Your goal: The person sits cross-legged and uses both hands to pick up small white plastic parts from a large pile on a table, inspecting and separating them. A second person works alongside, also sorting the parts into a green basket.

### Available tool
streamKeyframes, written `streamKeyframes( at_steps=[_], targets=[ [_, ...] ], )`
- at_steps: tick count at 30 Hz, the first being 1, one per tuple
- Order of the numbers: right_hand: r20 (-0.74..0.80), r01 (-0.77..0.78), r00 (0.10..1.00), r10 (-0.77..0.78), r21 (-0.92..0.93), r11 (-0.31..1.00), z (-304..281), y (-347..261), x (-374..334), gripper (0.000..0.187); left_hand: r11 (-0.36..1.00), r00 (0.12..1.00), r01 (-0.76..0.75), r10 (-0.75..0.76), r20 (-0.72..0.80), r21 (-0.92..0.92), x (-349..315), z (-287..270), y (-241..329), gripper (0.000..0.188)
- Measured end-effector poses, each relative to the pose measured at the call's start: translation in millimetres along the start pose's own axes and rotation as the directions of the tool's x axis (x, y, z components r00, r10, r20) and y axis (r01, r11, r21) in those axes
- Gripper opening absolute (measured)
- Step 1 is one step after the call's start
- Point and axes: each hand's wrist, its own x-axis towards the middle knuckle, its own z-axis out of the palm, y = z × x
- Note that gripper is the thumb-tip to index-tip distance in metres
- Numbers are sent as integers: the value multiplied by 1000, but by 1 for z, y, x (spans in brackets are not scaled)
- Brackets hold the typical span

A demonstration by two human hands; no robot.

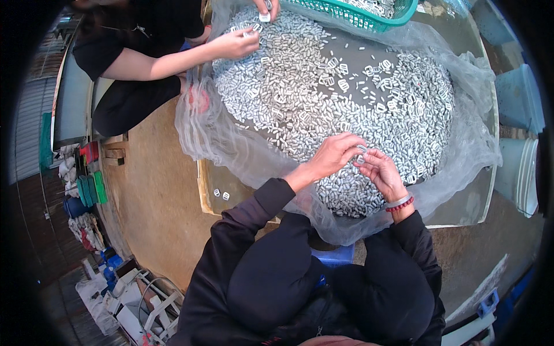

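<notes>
Above the near edge of a wide heap of small silvery oval pieces [369, 190], my left hand [334, 153] and my right hand [382, 173] meet fingertip to fingertip. Between them they pinch a small silvery slider buckle [361, 152], mostly covered by the fingers. A red beaded bracelet [401, 203] circles my right wrist. More slider buckles [343, 85] lie scattered over the heap, several of them toward the right. Under the heap spreads a sheer white mesh net [339, 229], gathered up around the edges.
Across to the upper left, a co-worker's hand [238, 44] is at the heap with buckles. A green basket [398, 22] of pieces stands at the far edge. Two loose buckles [221, 195] lie on the table's left corner. Pale buckets [513, 173] line the right.
</notes>
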Motion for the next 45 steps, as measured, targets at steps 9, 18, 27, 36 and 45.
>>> streamKeyframes(
  at_steps=[9, 18, 27, 36, 45],
  targets=[
    [-38, 84, 995, -89, -102, 991, -9, -23, -2, 22, 812, 874, 374, -146, 464, -448, -13, -65, -4, 21],
    [451, 264, 841, -298, -824, -500, 11, 16, 41, 18, 858, 853, 508, -513, -96, -68, -8, -94, -93, 28],
    [73, 163, 965, -253, -920, 356, -15, 5, 24, 13, 908, 957, 285, -286, -45, 308, -1, -87, -93, 33],
    [152, 211, 968, -199, -921, 327, 39, -43, 85, 20, 73, 971, 90, -229, 71, -993, 0, -102, -42, 36],
    [514, 356, 854, -85, -695, -625, -1, 28, 41, 9, 863, 974, -87, -30, 223, 498, 36, -85, -74, 34]
  ],
)
